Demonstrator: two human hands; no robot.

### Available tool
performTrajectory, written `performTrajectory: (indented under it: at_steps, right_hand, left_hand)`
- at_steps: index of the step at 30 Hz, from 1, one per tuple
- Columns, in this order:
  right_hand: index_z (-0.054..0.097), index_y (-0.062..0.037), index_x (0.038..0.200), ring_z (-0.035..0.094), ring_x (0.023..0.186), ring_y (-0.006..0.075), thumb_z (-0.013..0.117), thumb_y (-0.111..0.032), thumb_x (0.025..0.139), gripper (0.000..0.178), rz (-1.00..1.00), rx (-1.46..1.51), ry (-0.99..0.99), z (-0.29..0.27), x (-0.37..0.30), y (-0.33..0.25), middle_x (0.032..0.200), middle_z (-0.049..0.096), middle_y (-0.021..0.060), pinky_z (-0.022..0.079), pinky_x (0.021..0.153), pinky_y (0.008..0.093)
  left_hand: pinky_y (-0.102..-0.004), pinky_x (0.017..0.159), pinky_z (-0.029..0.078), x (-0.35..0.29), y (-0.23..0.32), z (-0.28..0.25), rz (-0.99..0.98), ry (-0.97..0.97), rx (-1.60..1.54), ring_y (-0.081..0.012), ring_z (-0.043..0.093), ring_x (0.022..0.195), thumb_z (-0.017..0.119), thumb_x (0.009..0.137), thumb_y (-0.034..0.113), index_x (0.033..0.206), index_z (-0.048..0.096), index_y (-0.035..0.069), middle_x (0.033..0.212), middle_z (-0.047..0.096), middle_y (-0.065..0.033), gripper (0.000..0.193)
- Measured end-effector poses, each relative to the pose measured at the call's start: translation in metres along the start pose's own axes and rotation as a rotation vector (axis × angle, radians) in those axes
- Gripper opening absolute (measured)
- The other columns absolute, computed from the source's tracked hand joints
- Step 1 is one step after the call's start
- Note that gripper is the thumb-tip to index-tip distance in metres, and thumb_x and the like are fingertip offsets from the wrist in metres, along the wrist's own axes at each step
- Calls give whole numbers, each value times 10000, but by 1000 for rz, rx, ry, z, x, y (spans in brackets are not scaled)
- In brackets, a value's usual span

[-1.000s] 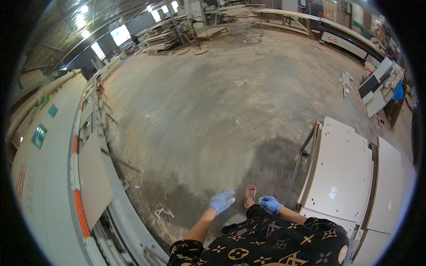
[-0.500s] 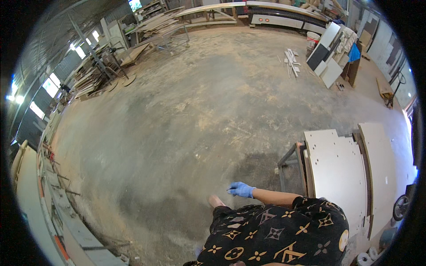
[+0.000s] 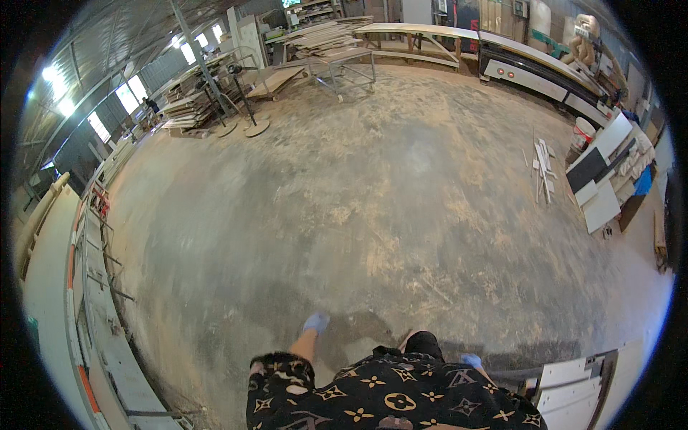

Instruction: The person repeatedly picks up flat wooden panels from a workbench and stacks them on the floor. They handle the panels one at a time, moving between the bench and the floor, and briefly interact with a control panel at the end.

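Observation:
My left hand (image 3: 317, 322), in a blue glove, hangs over the bare concrete floor (image 3: 301, 215) just ahead of my body. It is small and blurred; I see no object in it, and its fingers do not show clearly. On the other side, my right hand (image 3: 471, 360), gloved in blue too, is partly covered by my black patterned shirt (image 3: 401, 401). Its fingers are hidden. Nearest to it is a stack of white panels (image 3: 570, 394) at the lower right. Between the hands, a dark shoe or foot covering (image 3: 424, 345) shows below the shirt.
Long boards and metal rails (image 3: 100, 301) run along the left. White strips (image 3: 545, 168) lie on the floor at right, by leaning panels (image 3: 605, 197) and a white bucket (image 3: 582, 134). A wheeled metal frame (image 3: 340, 72) and a long bench (image 3: 423, 32) stand at the back.
The view has swung to the right. The white panel stack has dropped toward the lower right corner. My left hand has come into view, and my right hand is now mostly behind the shirt.

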State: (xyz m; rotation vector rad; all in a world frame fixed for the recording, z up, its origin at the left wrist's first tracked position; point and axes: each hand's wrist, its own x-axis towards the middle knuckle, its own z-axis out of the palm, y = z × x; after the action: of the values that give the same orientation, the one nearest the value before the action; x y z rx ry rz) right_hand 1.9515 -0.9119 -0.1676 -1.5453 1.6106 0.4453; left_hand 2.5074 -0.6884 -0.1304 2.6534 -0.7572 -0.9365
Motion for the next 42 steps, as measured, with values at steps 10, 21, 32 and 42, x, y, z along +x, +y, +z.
performTrajectory:
  at_steps: [10,21,32,42]
  right_hand:
    - [588,-41,995,560,635,204,576,-154,813,215,27,597,128,-232,220,-175,791,584,74,454,545,344]
    - [621,14,930,578,663,162,606,-202,810,247,-605,482,165,-450,502,-549,773,631,99,475,622,302]
    - [626,-31,715,580,581,262,573,-327,781,308,-20,197,108,-595,672,-495,675,626,131,464,568,357]
    - [629,-15,793,578,559,199,608,-244,772,231,-101,273,194,-900,960,-667,654,606,83,474,536,332]
  left_hand:
    - [-351,807,452,276,306,-24,-9,-105,-617,-238,590,938,467,890,401,1056,600,23,1027,628,-125,434]
    - [-407,817,438,434,323,18,58,-439,321,-345,577,928,429,898,321,992,641,26,1018,625,-170,375]
    - [-372,825,457,884,819,-211,128,-37,-66,-312,594,953,536,855,334,1082,603,51,1063,625,-150,368]
    - [-400,917,415,1068,1075,-194,315,-193,-18,-338,540,1070,533,826,464,1114,603,87,1141,586,-160,479]
